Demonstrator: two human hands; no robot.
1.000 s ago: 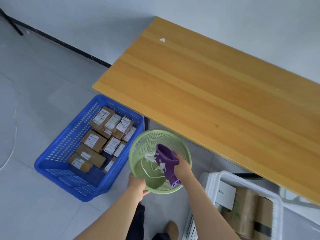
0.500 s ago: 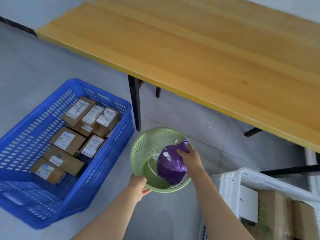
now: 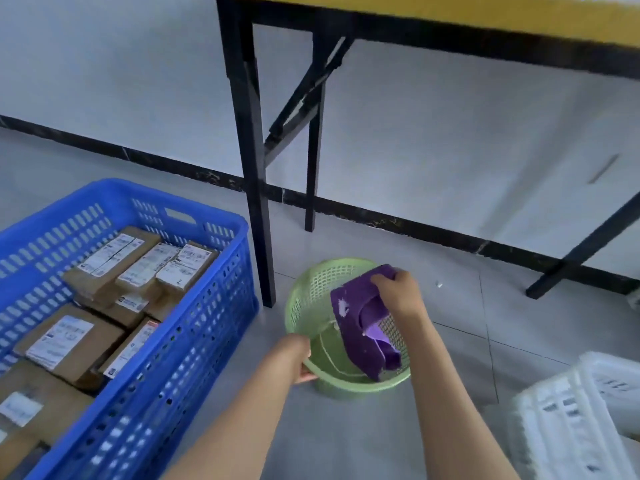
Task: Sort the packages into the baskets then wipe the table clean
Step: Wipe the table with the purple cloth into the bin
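A round green basket (image 3: 304,299) sits low over the grey floor, and my left hand (image 3: 294,358) grips its near rim. My right hand (image 3: 398,292) pinches a purple cloth (image 3: 360,327) that hangs down inside the basket, with white specks stuck to it. White scraps lie at the basket's bottom. A blue basket (image 3: 194,327) on the left holds several brown packages (image 3: 104,271) with white labels. Only the yellow edge of the wooden table (image 3: 450,12) shows at the top.
Black table legs (image 3: 252,168) stand just left of the green basket, with another leg (image 3: 581,251) at the right. A white basket (image 3: 575,420) sits at the lower right. A white wall with a black skirting runs behind. A small white scrap (image 3: 439,285) lies on the floor.
The view has dropped from above the table to below its edge. The green basket has come down toward the floor, still held. The purple cloth now hangs deeper into it.
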